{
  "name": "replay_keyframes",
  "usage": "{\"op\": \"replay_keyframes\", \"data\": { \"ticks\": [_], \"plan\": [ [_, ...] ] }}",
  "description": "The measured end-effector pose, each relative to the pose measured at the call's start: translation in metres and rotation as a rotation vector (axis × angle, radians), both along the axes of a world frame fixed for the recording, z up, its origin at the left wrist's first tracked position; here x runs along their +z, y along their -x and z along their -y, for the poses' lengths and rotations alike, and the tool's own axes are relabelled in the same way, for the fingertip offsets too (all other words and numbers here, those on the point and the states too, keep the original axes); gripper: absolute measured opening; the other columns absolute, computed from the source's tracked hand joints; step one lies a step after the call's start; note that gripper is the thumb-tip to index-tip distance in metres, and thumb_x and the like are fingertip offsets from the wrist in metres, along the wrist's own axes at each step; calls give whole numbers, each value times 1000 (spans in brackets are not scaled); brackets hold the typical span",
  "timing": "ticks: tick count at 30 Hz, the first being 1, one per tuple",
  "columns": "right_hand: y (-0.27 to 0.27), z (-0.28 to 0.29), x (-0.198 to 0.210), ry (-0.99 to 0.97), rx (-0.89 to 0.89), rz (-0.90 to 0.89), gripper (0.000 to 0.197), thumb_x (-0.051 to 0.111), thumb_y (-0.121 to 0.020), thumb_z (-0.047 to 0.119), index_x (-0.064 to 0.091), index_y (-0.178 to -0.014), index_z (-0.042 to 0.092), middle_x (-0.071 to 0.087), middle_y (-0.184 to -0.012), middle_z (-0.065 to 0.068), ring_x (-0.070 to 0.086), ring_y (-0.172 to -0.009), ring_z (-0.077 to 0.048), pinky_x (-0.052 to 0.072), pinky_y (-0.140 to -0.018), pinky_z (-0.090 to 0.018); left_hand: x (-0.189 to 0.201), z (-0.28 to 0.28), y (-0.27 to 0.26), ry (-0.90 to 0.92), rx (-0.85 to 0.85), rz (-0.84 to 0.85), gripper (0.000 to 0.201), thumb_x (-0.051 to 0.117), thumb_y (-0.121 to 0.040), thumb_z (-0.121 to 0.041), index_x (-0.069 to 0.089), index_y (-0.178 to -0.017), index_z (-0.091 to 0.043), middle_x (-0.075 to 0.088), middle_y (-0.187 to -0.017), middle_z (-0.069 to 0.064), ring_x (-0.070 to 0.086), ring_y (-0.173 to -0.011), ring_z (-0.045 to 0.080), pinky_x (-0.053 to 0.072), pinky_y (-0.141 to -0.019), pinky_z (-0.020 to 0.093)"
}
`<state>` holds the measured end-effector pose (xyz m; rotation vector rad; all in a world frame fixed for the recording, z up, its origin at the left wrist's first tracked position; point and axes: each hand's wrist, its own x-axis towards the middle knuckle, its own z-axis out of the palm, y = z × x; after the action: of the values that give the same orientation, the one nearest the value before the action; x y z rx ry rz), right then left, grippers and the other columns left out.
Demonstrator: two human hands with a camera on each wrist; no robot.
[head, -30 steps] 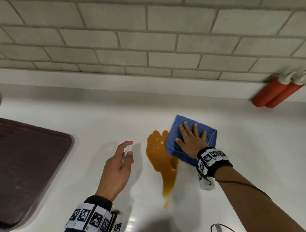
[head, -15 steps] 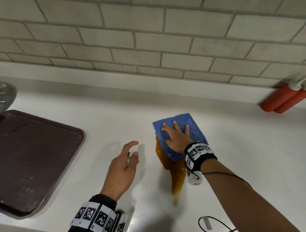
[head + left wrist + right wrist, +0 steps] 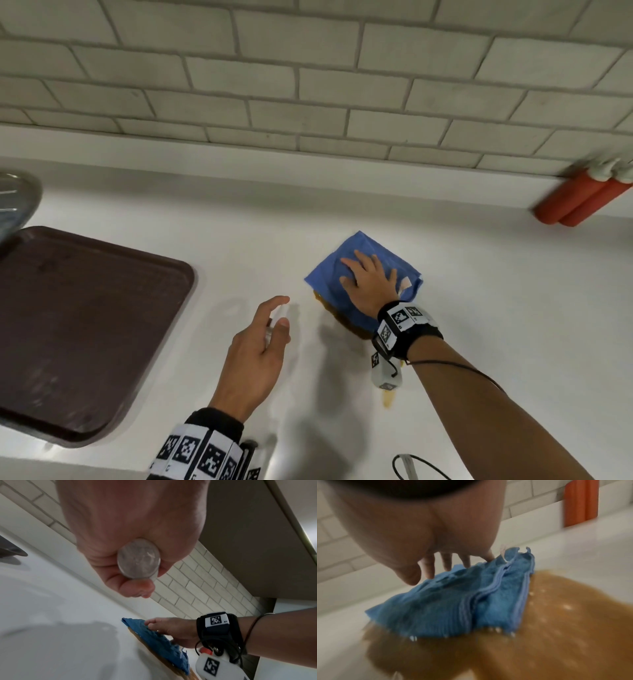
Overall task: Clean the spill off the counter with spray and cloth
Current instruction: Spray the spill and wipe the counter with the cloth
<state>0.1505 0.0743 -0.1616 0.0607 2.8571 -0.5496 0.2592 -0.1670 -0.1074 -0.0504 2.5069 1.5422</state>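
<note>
A brown spill (image 3: 342, 318) lies on the white counter (image 3: 479, 308), and a thin trail (image 3: 388, 399) of it runs toward the front edge. A folded blue cloth (image 3: 325, 281) covers the spill's upper part. My right hand (image 3: 370, 281) presses flat on the cloth with its fingers spread. In the right wrist view the cloth (image 3: 453, 601) sits in the wet spill (image 3: 556, 615) under my fingers (image 3: 429, 566). My left hand (image 3: 260, 349) hovers left of the spill and grips a small clear spray bottle (image 3: 272, 325), whose round base (image 3: 139, 558) shows in the left wrist view.
A dark brown tray (image 3: 85, 325) lies on the counter at the left, with a metal bowl's edge (image 3: 17, 202) behind it. Two orange-red cylinders (image 3: 575, 202) lean at the back right against the tiled wall (image 3: 308, 85). A black cable (image 3: 411, 466) hangs near the front edge.
My right hand has slid the cloth leftward over the top of the spill, so less brown liquid shows. My left hand keeps the bottle in about the same place.
</note>
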Motion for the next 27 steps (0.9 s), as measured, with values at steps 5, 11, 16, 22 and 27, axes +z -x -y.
{"op": "replay_keyframes", "data": {
  "ticks": [5,11,16,22,27],
  "plan": [
    [-16,13,-13,-158,65,110,66,31,-99,57,8,-155,32,-7,-164,5,-12,-149,-31,-6,-113,-67,-4,15,0,-12,-21,0,33,46,-105,-36,50,-130,-57,71,-85,-5,56,-59,10,48,-60,31],
    [-28,15,-7,-148,76,127,69,40,-95,61,13,-153,37,-2,-164,9,-8,-150,-29,-6,-112,-70,-6,16,1,-46,-100,18,33,46,-105,-33,52,-128,-56,70,-86,-4,58,-57,0,46,-61,30],
    [-38,19,-4,-141,49,126,68,41,-93,64,16,-151,41,1,-164,13,-8,-150,-25,-8,-106,-76,-9,16,4,-40,-158,43,32,45,-105,-36,50,-125,-60,70,-88,-5,57,-60,5,46,-63,33],
    [-46,20,-2,-101,26,147,68,46,-92,62,18,-151,43,1,-164,14,-9,-150,-23,-6,-105,-78,-16,18,4,-43,-188,64,32,45,-105,-35,50,-126,-59,71,-88,-4,57,-61,8,47,-64,33],
    [-58,23,-2,-77,14,140,68,49,-91,62,20,-150,43,4,-163,15,-8,-150,-22,-5,-105,-78,-19,18,1,-41,-208,85,33,46,-105,-35,51,-128,-58,71,-90,-4,57,-60,4,48,-63,32]
  ]
}}
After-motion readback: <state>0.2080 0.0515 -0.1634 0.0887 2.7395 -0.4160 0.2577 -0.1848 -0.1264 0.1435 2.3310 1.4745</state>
